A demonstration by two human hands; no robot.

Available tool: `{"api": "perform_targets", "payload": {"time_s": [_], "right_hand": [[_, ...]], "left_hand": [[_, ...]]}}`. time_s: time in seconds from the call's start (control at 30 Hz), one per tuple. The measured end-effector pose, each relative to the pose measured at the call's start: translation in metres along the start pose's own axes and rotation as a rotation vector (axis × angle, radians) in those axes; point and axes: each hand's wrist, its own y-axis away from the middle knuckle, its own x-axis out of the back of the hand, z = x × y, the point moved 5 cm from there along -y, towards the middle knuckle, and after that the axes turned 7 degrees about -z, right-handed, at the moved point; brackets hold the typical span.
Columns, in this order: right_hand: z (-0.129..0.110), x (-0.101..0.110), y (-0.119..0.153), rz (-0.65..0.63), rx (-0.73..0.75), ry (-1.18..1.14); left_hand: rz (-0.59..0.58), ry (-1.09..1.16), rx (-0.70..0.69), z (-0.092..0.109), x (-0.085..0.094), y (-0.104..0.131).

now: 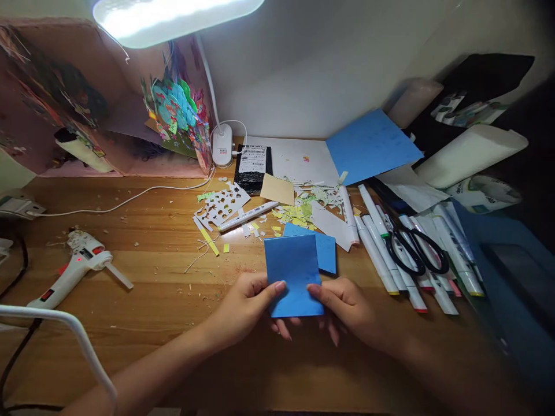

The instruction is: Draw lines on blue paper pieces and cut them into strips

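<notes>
Between both hands I hold a blue piece of paper point(292, 260), nearly square, above the front of the desk. My left hand point(255, 294) pinches its left side, thumb on the face toward me and fingers behind. On the right side my right hand point(347, 303) grips it the same way. Just behind it lies another blue paper piece point(327, 251), partly covered by the one I hold. Paper scraps point(303, 214) in yellow, green and white are strewn beyond, with a white marker point(248, 217) next to them.
A glue gun point(80, 263) with a lit red light lies at left. Several markers point(377, 254) and black-handled scissors point(418, 251) are at right. At the back are a large blue sheet point(373, 147), a black package point(254, 167) and a pink decorated box point(125, 164). A lamp point(173, 20) hangs overhead.
</notes>
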Motion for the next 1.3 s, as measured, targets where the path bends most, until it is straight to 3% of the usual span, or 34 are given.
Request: {"api": "perform_targets", "payload": {"time_s": [0.1, 0.33, 0.53, 0.7, 0.93, 1.13, 1.23, 1.3], "right_hand": [[0.003, 0.003, 0.001, 0.070, -0.006, 0.072], [-0.002, 0.000, -0.001, 0.008, 0.002, 0.026], [-0.002, 0.002, 0.002, 0.089, -0.066, 0.117], [0.004, 0.006, 0.001, 0.109, -0.104, 0.039], [0.004, 0.006, -0.002, 0.066, -0.067, -0.086], [0.005, 0.008, 0.001, 0.108, -0.069, 0.000], [0.003, 0.010, 0.002, 0.089, -0.086, 0.036], [-0.002, 0.008, 0.002, -0.020, -0.055, 0.120]], "left_hand": [[0.000, 0.011, -0.007, 0.000, 0.000, -0.001], [0.036, 0.052, -0.003, -0.001, 0.003, -0.001], [0.014, 0.057, 0.006, -0.001, 0.002, -0.001], [0.041, -0.043, 0.056, -0.005, 0.003, 0.000], [0.038, 0.045, 0.050, -0.010, 0.002, 0.000], [0.023, 0.044, 0.069, -0.012, -0.002, 0.002], [0.024, -0.062, 0.049, -0.003, 0.001, 0.007], [0.142, -0.167, -0.046, 0.012, 0.013, 0.011]]}}
